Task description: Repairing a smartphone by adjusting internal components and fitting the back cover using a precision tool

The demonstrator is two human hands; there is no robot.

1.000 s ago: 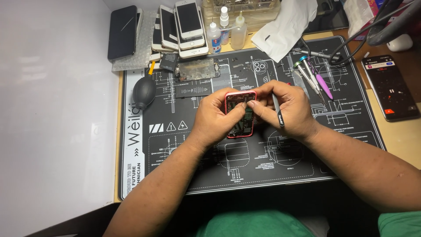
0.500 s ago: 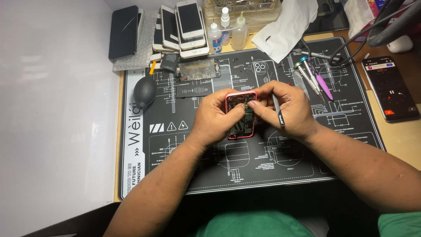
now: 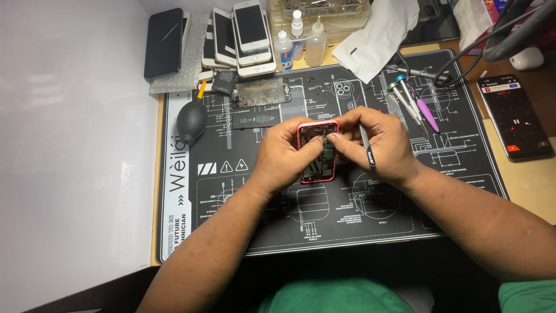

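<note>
Nearest the camera is a green shirt (image 3: 333, 295), and both forearms reach forward from it over a black work mat (image 3: 347, 223) printed with white diagrams, which lies on the table (image 3: 524, 185).

At the middle of the mat the two hands meet over an opened red phone (image 3: 317, 152), its inner parts facing up. The left hand (image 3: 284, 156) cups the phone from the left side, fingers (image 3: 310, 149) curled narrowly around its edge and thumb lying across the open interior. The right hand (image 3: 379, 145) comes in from the right; its thumb and forefinger are pinched nearly closed at the phone's upper right, just touching the inside, though whether some small part sits between them is too small to tell. A slim dark tool (image 3: 366, 148) is tucked under the other fingers of that hand, pointing down along the palm.

Farther out on the mat, a black rubber blower (image 3: 191, 120) lies to the left, a flat phone part (image 3: 260, 91) sits beyond the hands, and several screwdrivers (image 3: 414, 104) lie to the right. A dark phone (image 3: 514, 116) with a lit screen rests on the table at the right.

At the far edge are a stack of phones (image 3: 246, 35), another black phone (image 3: 163, 42), two small bottles (image 3: 298, 43), a white cloth (image 3: 379, 35) and black cables (image 3: 498, 35)
</note>
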